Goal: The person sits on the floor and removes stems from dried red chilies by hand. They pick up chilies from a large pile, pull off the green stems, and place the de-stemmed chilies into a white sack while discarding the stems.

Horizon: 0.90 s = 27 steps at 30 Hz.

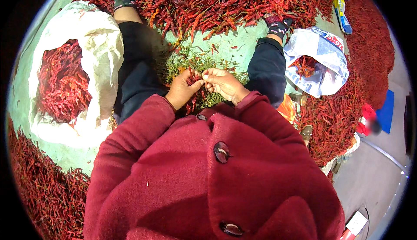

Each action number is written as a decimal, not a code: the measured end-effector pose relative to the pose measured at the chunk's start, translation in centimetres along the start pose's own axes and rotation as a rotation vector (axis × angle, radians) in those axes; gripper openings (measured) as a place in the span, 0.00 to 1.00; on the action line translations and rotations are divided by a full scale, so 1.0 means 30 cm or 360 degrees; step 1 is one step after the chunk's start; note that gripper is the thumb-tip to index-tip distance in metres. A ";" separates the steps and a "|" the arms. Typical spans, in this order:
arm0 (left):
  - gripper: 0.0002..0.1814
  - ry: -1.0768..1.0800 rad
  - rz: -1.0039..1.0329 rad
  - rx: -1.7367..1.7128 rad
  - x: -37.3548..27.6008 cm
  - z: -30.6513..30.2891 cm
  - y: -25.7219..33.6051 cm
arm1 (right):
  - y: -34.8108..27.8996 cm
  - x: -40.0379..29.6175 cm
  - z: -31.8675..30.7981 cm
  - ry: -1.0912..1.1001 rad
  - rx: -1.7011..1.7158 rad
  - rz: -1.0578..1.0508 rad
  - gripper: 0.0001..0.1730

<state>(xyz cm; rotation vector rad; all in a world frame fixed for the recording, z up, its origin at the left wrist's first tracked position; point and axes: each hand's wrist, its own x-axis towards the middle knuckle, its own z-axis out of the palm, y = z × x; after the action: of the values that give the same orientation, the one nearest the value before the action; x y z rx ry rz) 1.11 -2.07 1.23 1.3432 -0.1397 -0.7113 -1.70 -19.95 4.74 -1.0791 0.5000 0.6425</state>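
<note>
My left hand (184, 89) is closed around several dried red chili peppers (191, 101), whose tips stick out above and below the fingers. Against its fingertips, my right hand (224, 84) has thumb and forefinger pinched together; whatever lies between them is too small to tell. Beneath both hands, between my legs, lies a heap of green stems (208, 98). Beyond my feet spreads a large pile of dried red chilies (202, 2).
At the left stands a white woven sack (104, 54) with red chilies inside. A printed white sack (329, 60), holding some chilies, is by my right leg. More chilies (332, 116) cover the ground at right and at lower left (49, 191). A person in red (368, 119) is at far right.
</note>
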 end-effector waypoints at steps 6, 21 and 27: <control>0.08 -0.0185 -0.0146 0.0288 -0.004 -0.028 0.031 | -0.004 -0.032 0.004 -0.0046 -0.0352 -0.0068 0.13; 0.04 -0.1022 -0.0150 0.0336 0.029 -0.014 0.000 | 0.003 0.393 -0.417 0.0890 -0.1419 -0.0413 0.16; 0.02 -0.1001 -0.0407 0.0061 0.022 -0.004 0.024 | -0.016 0.435 -0.314 0.1037 -0.1952 -0.0336 0.16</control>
<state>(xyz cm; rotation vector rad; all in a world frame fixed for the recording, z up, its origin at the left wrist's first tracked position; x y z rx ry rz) 1.97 -2.28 1.65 1.1443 -0.4901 -1.3405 7.39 -25.71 -7.25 -2.5095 0.5223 0.3558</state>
